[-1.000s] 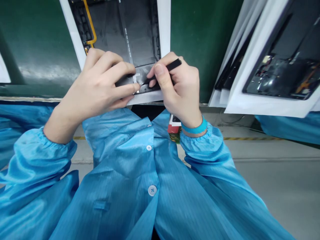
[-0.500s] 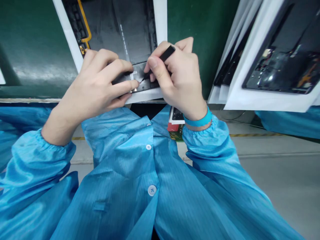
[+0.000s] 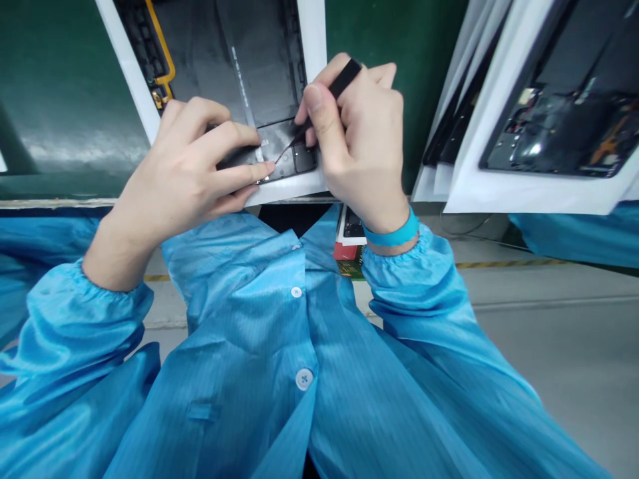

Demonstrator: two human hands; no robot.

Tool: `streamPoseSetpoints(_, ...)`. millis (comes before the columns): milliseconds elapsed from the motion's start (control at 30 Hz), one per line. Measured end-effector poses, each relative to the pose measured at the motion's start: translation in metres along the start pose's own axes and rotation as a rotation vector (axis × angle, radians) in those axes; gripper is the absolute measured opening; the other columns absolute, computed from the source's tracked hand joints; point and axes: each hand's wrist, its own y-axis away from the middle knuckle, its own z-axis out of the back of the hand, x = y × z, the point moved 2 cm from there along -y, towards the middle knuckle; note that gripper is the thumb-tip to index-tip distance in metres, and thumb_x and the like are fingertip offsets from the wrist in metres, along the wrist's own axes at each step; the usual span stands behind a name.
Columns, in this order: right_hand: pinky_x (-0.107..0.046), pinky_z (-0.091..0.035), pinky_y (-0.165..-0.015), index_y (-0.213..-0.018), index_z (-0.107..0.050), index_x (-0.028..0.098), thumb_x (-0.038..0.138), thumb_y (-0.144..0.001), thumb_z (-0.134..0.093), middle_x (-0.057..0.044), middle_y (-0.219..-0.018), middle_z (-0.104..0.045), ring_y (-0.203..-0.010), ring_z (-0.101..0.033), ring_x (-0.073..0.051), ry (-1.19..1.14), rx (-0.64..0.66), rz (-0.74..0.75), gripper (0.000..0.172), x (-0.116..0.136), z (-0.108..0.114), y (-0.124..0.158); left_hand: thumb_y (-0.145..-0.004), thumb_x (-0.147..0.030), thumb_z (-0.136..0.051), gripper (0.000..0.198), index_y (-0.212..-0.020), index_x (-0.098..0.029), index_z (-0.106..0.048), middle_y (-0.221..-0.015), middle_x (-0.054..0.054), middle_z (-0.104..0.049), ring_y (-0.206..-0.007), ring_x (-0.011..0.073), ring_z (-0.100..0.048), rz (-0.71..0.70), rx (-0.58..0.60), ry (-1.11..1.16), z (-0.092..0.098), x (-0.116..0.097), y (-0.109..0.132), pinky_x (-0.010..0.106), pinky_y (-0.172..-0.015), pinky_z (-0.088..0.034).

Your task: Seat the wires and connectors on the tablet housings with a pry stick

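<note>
Black tweezers [image 3: 344, 80] are pinched between the thumb and fingers of my right hand [image 3: 367, 146]. Their tips point down and left at a thin dark reddish wire [image 3: 282, 154], which runs toward my left index fingertip. My left hand [image 3: 192, 159] lies with fingers apart on the lower edge of an opened tablet-like device [image 3: 200, 46], the index fingertip by the wire's end. Beside the tweezers is a small dark rectangular part [image 3: 304, 158] at the device's lower right corner. An orange flex cable [image 3: 167, 60] runs along the device's left side.
White sheets [image 3: 454, 183] carry more opened devices at the right, one dark device [image 3: 554, 146] on top. The green table [image 3: 54, 100] ends at a front edge just before my body. Below the edge sits a red and green box [image 3: 348, 251].
My right hand has moved slightly up and right with the tweezers. The thin wire now shows stretched between the tweezer tips and my left fingertip. My left hand has barely moved.
</note>
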Motion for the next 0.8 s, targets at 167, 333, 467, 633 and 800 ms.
streamPoseSetpoints(167,-0.043,-0.049,-0.106,-0.092,-0.062,0.028,0.026,-0.121,-0.05,0.005,-0.079,-0.073,-0.077,-0.071,-0.019,-0.005,-0.019,-0.018,0.032,0.001,0.0,0.003,-0.12,-0.041,-0.057,0.036,-0.146,-0.029,-0.078,-0.151,0.012,-0.074,-0.133,0.0402,-0.068,-0.038,-0.029,-0.05,0.0,-0.001,0.0,0.064,-0.1,-0.059)
streamPoseSetpoints(333,-0.046,-0.053,-0.106,-0.091,-0.062,0.031,0.033,-0.122,-0.046,0.002,-0.086,-0.076,-0.081,-0.071,-0.023,0.048,-0.042,-0.067,0.035,0.0,0.001,0.009,-0.119,-0.04,-0.057,0.036,-0.146,-0.029,-0.078,-0.155,0.013,-0.071,-0.136,0.0391,-0.065,-0.008,-0.017,-0.04,-0.001,-0.002,0.002,0.064,-0.105,-0.056)
streamPoseSetpoints(467,-0.045,-0.055,-0.104,-0.09,-0.063,0.032,0.034,-0.121,-0.046,-0.001,-0.085,-0.074,-0.081,-0.07,-0.024,0.043,-0.07,-0.105,0.036,-0.004,0.005,0.012,-0.119,-0.039,-0.057,0.035,-0.147,-0.031,-0.077,-0.157,0.011,-0.069,-0.138,0.0391,-0.063,0.012,-0.01,-0.001,-0.002,-0.002,0.002,0.065,-0.109,-0.052)
streamPoseSetpoints(633,-0.044,-0.054,-0.104,-0.09,-0.065,0.031,0.035,-0.122,-0.047,0.001,-0.084,-0.072,-0.08,-0.07,-0.022,-0.004,-0.066,-0.102,0.037,-0.005,0.008,0.015,-0.12,-0.039,-0.054,0.034,-0.144,-0.03,-0.078,-0.153,0.011,-0.071,-0.133,0.0392,-0.065,0.003,-0.017,-0.033,0.0,-0.004,0.001,0.063,-0.103,-0.054)
streamPoseSetpoints(800,-0.045,-0.054,-0.107,-0.095,-0.067,0.032,0.045,-0.123,-0.045,0.001,-0.081,-0.069,-0.078,-0.07,-0.021,-0.111,-0.113,-0.101,0.038,-0.01,0.0,0.019,-0.119,-0.038,-0.055,0.033,-0.143,-0.031,-0.078,-0.154,0.012,-0.071,-0.133,0.0397,-0.065,0.031,-0.018,-0.008,0.001,-0.006,-0.002,0.065,-0.105,-0.052)
